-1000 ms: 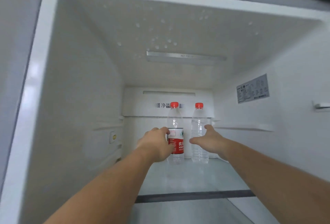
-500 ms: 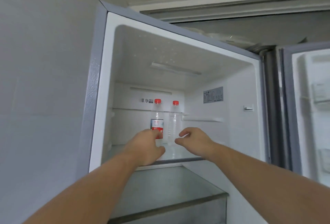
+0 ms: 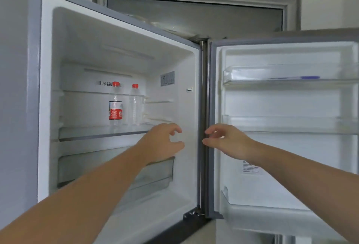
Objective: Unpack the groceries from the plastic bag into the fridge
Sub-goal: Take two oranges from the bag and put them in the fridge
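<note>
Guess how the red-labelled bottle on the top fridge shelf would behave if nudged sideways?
The red-labelled bottle stands tall and narrow on the glass shelf, so it probably tips rather than slides. It looks full, so likely heavy for its size. It could knock the unlabelled bottle beside it.

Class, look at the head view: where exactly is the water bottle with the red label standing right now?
The red-labelled bottle stands upright at the back of the fridge's upper glass shelf, left of the unlabelled clear bottle; neither hand touches it.
</note>
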A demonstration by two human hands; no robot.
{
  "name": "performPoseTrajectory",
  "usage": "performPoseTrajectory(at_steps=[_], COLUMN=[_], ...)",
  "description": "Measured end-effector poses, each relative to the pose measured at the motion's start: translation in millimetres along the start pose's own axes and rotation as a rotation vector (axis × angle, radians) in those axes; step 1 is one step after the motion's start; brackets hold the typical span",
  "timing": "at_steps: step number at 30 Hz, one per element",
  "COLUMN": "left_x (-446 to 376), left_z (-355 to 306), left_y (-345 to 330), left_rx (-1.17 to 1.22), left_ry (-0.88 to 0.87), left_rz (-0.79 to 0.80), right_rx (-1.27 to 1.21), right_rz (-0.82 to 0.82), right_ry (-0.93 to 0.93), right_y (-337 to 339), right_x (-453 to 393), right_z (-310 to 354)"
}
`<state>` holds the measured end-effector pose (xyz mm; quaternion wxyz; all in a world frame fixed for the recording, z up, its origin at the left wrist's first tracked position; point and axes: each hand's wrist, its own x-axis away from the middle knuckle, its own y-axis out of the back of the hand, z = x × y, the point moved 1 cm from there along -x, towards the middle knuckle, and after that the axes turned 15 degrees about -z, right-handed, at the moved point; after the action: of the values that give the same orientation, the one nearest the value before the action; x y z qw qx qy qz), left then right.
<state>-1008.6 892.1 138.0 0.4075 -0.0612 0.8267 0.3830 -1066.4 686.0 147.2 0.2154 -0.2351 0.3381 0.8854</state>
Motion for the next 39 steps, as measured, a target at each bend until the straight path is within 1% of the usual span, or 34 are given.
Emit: performPoseTrajectory(at_steps=[2, 5, 10, 15, 20, 22, 25, 29, 31, 33, 39], left_x=[13.6, 37.4, 65.7, 69.2, 91.4, 106.4, 141.8, 195.7, 220.5, 244.1, 312.4], left_z=[-38.5, -91.1, -163.5, -230.0, -281.7, -299.9, -330.5, -377.4, -399.9, -422.8, -487.8], left_y=[-21.7, -60.1, -121.1, -163.9, -207.0, -225.6, -245.7, -244.4, -232.0, -215.1, -141.5], left_rx=[0.070, 0.150, 0.244, 0.359, 0.540, 0.618, 0.729, 0.862, 0.914, 0.946, 0.997], left_ry=[-0.021, -0.065, -0.148, -0.275, -0.422, -0.495, -0.594, -0.705, -0.747, -0.783, -0.922], left_rz=[0.022, 0.102, 0.241, 0.308, 0.389, 0.427, 0.532, 0.629, 0.655, 0.681, 0.715], right_rx=[0.029, 0.067, 0.188, 0.364, 0.605, 0.729, 0.906, 1.120, 1.193, 1.215, 1.266], right_rz=[-0.062, -0.154, -0.258, -0.358, -0.559, -0.632, -0.666, -0.753, -0.782, -0.825, -0.930], right_ry=[-0.026, -0.089, -0.208, -0.277, -0.335, -0.388, -0.557, -0.754, -0.830, -0.884, -0.949], right_y=[44.0, 103.4, 177.0, 231.9, 264.8, 272.2, 283.9, 304.5, 313.7, 322.4, 340.7], right_x=[23.9, 63.6, 128.4, 181.2, 238.3, 269.0, 327.2, 411.9, 451.1, 488.8, 585.2], right_z=[-26.1, -67.2, -119.2, -138.1, -138.7, -134.9, -125.4, -90.6, -64.2, -35.4, 49.4])
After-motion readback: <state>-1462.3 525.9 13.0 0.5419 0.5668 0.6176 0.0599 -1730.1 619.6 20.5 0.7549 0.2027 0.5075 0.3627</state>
